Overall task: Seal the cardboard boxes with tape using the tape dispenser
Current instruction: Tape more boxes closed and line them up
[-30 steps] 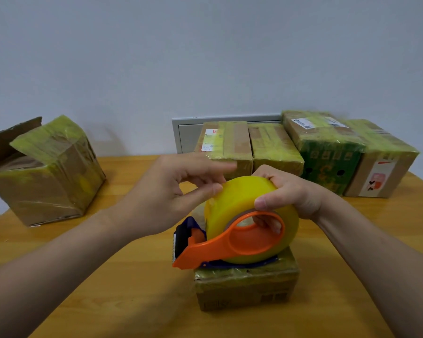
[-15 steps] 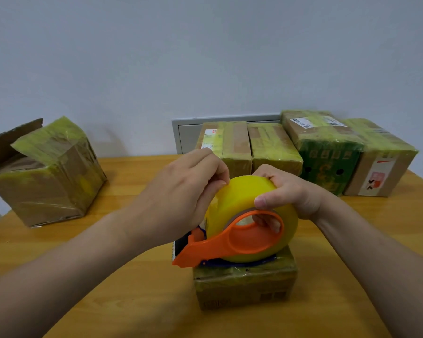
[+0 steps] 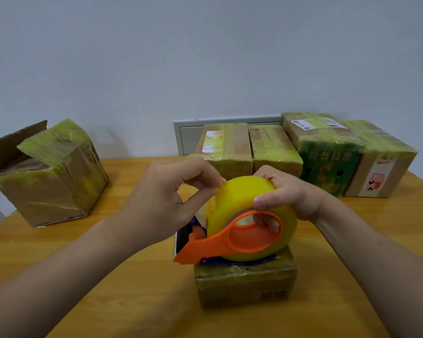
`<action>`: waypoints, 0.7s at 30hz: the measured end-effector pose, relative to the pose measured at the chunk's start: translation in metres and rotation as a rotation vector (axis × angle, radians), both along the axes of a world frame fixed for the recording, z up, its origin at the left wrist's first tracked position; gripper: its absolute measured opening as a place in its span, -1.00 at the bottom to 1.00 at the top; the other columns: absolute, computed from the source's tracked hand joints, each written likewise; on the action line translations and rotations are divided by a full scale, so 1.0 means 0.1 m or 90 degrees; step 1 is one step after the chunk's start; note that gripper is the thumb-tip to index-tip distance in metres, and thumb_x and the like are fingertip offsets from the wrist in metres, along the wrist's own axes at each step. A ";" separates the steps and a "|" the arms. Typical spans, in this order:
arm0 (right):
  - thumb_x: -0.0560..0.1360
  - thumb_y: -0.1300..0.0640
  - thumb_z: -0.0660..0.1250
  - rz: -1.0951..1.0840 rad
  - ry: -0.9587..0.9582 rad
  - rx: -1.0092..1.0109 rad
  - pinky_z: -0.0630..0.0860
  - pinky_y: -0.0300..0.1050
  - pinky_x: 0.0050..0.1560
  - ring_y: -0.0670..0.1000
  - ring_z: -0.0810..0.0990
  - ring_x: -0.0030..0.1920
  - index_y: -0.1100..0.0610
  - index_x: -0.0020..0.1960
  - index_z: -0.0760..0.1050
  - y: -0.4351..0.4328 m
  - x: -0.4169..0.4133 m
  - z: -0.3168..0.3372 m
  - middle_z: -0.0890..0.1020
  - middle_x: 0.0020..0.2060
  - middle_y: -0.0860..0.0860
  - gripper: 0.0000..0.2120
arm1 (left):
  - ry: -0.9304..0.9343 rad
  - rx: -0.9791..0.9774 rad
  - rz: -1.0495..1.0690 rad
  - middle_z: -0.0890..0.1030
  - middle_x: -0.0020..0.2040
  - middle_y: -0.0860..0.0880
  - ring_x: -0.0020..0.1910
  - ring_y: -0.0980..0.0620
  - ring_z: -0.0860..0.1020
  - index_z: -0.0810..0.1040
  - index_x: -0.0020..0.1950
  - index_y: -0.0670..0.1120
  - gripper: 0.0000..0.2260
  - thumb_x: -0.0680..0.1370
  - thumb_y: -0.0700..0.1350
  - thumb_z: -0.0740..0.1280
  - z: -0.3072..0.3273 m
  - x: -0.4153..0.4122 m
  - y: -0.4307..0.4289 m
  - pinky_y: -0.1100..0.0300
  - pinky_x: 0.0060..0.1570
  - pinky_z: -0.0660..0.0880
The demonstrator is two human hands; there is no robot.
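My left hand [image 3: 161,206] covers the near left side of the roll [image 3: 239,198]. Thumb and forefinger meet at its rim, but I can't tell whether a tape end sits between them. My right hand [image 3: 293,196] grips the roll, its fingers [image 3: 269,223] partly hidden behind the orange dispenser [image 3: 230,242] inside the core. The dispenser's blade end is mostly behind my left hand. The roll hides most of the small box's [image 3: 244,286] top, and the print on that box's front is too blurred to read. Both forearms run out at the lower corners. The open box [image 3: 47,176] is cut by the left edge. Labels [image 3: 209,142] on the rear boxes [image 3: 274,147] are too small to read, and those boxes hide most of the grey panel [image 3: 188,135].
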State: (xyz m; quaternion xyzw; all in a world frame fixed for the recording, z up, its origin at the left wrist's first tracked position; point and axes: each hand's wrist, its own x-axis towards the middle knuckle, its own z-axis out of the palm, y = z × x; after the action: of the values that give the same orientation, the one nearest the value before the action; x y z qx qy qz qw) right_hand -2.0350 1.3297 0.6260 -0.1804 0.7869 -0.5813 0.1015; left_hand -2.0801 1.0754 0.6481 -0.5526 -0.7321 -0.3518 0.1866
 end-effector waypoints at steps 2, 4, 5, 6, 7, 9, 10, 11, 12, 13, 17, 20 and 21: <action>0.23 -0.17 0.54 -0.001 0.004 -0.006 0.49 -0.07 -0.22 0.23 0.49 -0.30 0.57 -0.13 0.47 0.00 0.00 -0.01 0.51 -0.31 0.35 -0.24 | 0.063 0.016 0.021 0.73 -0.05 0.03 -0.04 0.12 0.70 0.71 0.00 -0.15 -0.96 0.57 -0.24 0.49 0.00 0.02 0.02 0.15 -0.08 0.65; 0.22 -0.19 0.56 0.005 0.000 -0.017 0.51 -0.12 -0.27 0.17 0.52 -0.36 0.56 -0.16 0.47 0.01 0.00 -0.01 0.49 -0.36 0.35 -0.23 | 0.116 0.011 0.034 0.72 -0.09 0.01 -0.09 0.10 0.69 0.71 -0.04 -0.16 -0.97 0.57 -0.23 0.46 0.00 0.06 0.04 0.16 -0.13 0.62; 0.24 -0.13 0.54 0.008 0.001 -0.027 0.51 -0.17 -0.29 0.10 0.54 -0.40 0.55 -0.17 0.47 0.01 0.01 -0.02 0.50 -0.38 0.29 -0.29 | 0.130 0.007 0.039 0.72 -0.10 0.01 -0.10 0.08 0.68 0.70 -0.05 -0.16 -0.96 0.57 -0.24 0.45 0.00 0.08 0.04 0.15 -0.14 0.61; 0.27 -0.09 0.50 0.010 0.005 -0.039 0.51 -0.22 -0.32 0.01 0.55 -0.44 0.56 -0.17 0.47 0.02 0.02 -0.02 0.52 -0.38 0.23 -0.35 | 0.134 0.004 0.044 0.71 -0.11 0.01 -0.11 0.08 0.67 0.69 -0.07 -0.15 -0.95 0.57 -0.26 0.44 0.00 0.10 0.04 0.14 -0.16 0.60; 0.27 -0.07 0.48 0.013 0.009 -0.048 0.51 -0.25 -0.34 -0.03 0.56 -0.45 0.57 -0.16 0.47 0.02 0.02 -0.03 0.54 -0.36 0.20 -0.36 | 0.126 0.004 0.048 0.69 -0.12 0.01 -0.12 0.08 0.66 0.68 -0.07 -0.14 -0.94 0.56 -0.26 0.43 -0.01 0.13 0.04 0.14 -0.17 0.60; 0.25 -0.07 0.51 0.015 0.014 -0.057 0.52 -0.27 -0.34 -0.05 0.57 -0.44 0.56 -0.15 0.48 0.02 0.03 -0.03 0.55 -0.35 0.20 -0.35 | 0.079 0.020 0.050 0.67 -0.13 0.04 -0.12 0.09 0.64 0.65 -0.06 -0.11 -0.95 0.54 -0.25 0.43 -0.02 0.20 0.01 0.15 -0.18 0.59; 0.26 -0.06 0.49 0.013 0.014 -0.063 0.51 -0.28 -0.35 -0.06 0.57 -0.45 0.53 -0.17 0.50 0.01 0.04 -0.04 0.56 -0.37 0.19 -0.40 | 0.050 0.031 0.048 0.65 -0.13 0.05 -0.12 0.08 0.63 0.64 -0.05 -0.11 -0.95 0.53 -0.24 0.44 -0.04 0.24 -0.01 0.17 -0.17 0.59; 0.28 -0.04 0.46 0.013 0.015 -0.071 0.51 -0.30 -0.36 -0.08 0.57 -0.46 0.48 -0.18 0.53 0.00 0.05 -0.04 0.58 -0.39 0.14 -0.48 | 0.023 0.040 0.045 0.64 -0.13 0.06 -0.12 0.07 0.63 0.62 -0.04 -0.10 -0.94 0.53 -0.24 0.45 -0.05 0.27 -0.02 0.17 -0.17 0.58; 0.30 -0.03 0.43 0.013 0.019 -0.076 0.51 -0.30 -0.35 -0.09 0.58 -0.46 0.41 -0.19 0.55 0.00 0.06 -0.04 0.59 -0.40 0.08 -0.55 | -0.004 0.048 0.041 0.64 -0.13 0.07 -0.11 0.06 0.63 0.61 -0.03 -0.10 -0.92 0.53 -0.23 0.45 -0.06 0.30 -0.04 0.17 -0.16 0.59; 0.30 -0.03 0.42 0.012 0.024 -0.077 0.51 -0.29 -0.34 -0.10 0.58 -0.45 0.36 -0.20 0.56 -0.01 0.07 -0.03 0.60 -0.41 0.04 -0.59 | -0.038 0.059 0.036 0.64 -0.12 0.08 -0.11 0.04 0.64 0.59 -0.01 -0.08 -0.90 0.53 -0.23 0.46 -0.08 0.31 -0.05 0.17 -0.16 0.60; 0.30 -0.05 0.43 -0.006 0.040 -0.075 0.52 -0.25 -0.31 -0.05 0.56 -0.43 0.47 -0.20 0.53 -0.02 0.07 -0.04 0.57 -0.39 0.11 -0.48 | -0.133 0.080 0.026 0.64 -0.12 0.09 -0.10 -0.03 0.66 0.57 0.01 -0.06 -0.85 0.51 -0.23 0.46 -0.11 0.35 -0.12 0.12 -0.15 0.62; 0.30 -0.05 0.43 -0.003 0.053 -0.076 0.53 -0.21 -0.29 -0.03 0.57 -0.41 0.44 -0.21 0.54 -0.02 0.08 -0.04 0.58 -0.39 0.10 -0.50 | -0.149 0.060 0.056 0.64 -0.12 0.10 -0.11 -0.01 0.64 0.59 0.10 -0.02 -0.77 0.48 -0.17 0.49 -0.08 0.35 -0.16 0.16 -0.14 0.60; 0.30 -0.05 0.43 -0.003 0.053 -0.080 0.53 -0.21 -0.28 -0.03 0.58 -0.40 0.40 -0.21 0.56 -0.01 0.09 -0.05 0.59 -0.39 0.08 -0.55 | -0.117 0.040 0.080 0.62 -0.14 0.14 -0.10 0.02 0.63 0.62 0.14 0.00 -0.74 0.47 -0.15 0.50 -0.07 0.33 -0.16 0.20 -0.14 0.58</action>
State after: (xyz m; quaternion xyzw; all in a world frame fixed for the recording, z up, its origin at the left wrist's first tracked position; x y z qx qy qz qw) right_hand -2.0265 1.3286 0.6210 -0.2086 0.7527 -0.6220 0.0558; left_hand -2.0468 1.0592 0.6414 -0.4647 -0.7682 -0.4113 0.1574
